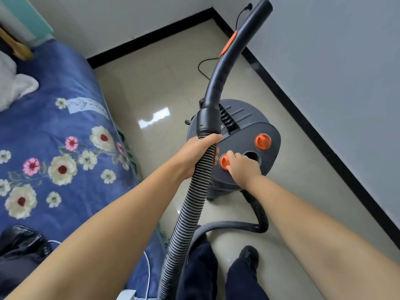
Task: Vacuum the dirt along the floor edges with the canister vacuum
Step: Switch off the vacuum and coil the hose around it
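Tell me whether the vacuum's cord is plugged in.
Plugged in: the black cord runs up the far wall to a plug seated near the corner. Whether the vacuum is running, cannot tell.

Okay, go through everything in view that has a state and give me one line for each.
Left hand: grips the ribbed grey hose.
Ribbed grey hose: held up, joined to the curved black wand.
Curved black wand: raised, off the floor.
Right hand: on the near orange knob.
Near orange knob: partly covered by fingers.
Far orange knob: untouched.
Grey canister vacuum: upright on the floor.
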### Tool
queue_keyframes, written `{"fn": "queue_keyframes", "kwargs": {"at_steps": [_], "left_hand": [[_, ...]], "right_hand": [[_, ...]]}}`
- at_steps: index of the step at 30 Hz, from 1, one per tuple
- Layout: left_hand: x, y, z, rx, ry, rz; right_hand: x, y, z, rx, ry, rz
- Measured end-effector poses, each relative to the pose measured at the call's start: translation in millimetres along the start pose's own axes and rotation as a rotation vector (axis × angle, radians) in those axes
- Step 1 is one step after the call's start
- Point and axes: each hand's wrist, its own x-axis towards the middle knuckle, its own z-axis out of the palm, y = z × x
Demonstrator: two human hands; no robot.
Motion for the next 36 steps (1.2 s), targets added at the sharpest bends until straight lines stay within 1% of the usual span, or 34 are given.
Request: {"fn": "queue_keyframes", "kwargs": {"at_steps": [2, 4, 6, 7, 8, 10, 11, 12, 14, 15, 16, 17, 19, 21, 22, 23, 25, 28, 31, 33, 34, 36], "left_hand": [[-3, 2, 0, 0.007, -0.014, -0.001], [-6, 4, 1, 0.032, -0.037, -0.009], [-11, 7, 4, 0.061, -0.053, -0.015], [-14, 8, 7, 0.078, -0.056, -0.018], [-18, 11, 9, 0.094, -0.057, -0.020], [-28, 16, 18, 0.103, -0.060, -0.009], [-35, 20, 25, 0.097, -0.064, 0.003], [-42, 24, 32, 0.087, -0.064, 0.017], [-58, 33, 48, 0.077, -0.063, 0.058], [-66, 37, 56, 0.082, -0.068, 0.084], [-73, 42, 64, 0.091, -0.079, 0.111], [-81, 47, 71, 0.098, -0.095, 0.136], [-97, 58, 87, 0.114, -0.130, 0.172], [-114, 65, 101, 0.187, -0.152, 0.199], [-121, 67, 107, 0.242, -0.148, 0.209], [-128, 69, 112, 0.290, -0.135, 0.218], [-140, 68, 122, 0.335, -0.112, 0.232], [-155, 60, 139, 0.340, -0.112, 0.289], [-165, 49, 151, 0.432, -0.114, 0.381], [-166, 40, 156, 0.506, -0.136, 0.372], [-164, 37, 160, 0.505, -0.125, 0.363], [-157, 33, 173, 0.462, -0.042, 0.376]], "right_hand": [[-2, 1, -8, 0.000, -0.041, 0.004], [-7, 3, -24, 0.048, -0.020, 0.021], [-18, 6, -51, 0.203, 0.134, 0.028], [-26, 7, -67, 0.307, 0.272, 0.004], [-35, 8, -87, 0.377, 0.417, -0.052], [-53, 12, -125, 0.437, 0.606, -0.136], [-60, 16, -142, 0.493, 0.628, -0.120], [-66, 20, -157, 0.581, 0.597, -0.062], [-77, 30, -181, 0.786, 0.473, 0.060], [-83, 36, -190, 0.808, 0.449, 0.062], [-90, 39, -201, 0.736, 0.470, 0.008], [-97, 42, -211, 0.592, 0.527, -0.089], [-110, 45, -234, 0.209, 0.617, -0.295], [-118, 48, -256, -0.110, 0.574, -0.361], [-123, 49, -265, -0.217, 0.526, -0.354], [-127, 52, -272, -0.270, 0.497, -0.354], [-134, 62, -281, -0.294, 0.483, -0.399], [-145, 80, -285, -0.233, 0.539, -0.445], [-154, 104, -286, -0.198, 0.608, -0.418], [-155, 124, -285, -0.133, 0.628, -0.382], [-155, 133, -285, -0.046, 0.649, -0.351], [-160, 142, -287, 0.286, 0.662, -0.245]]}}
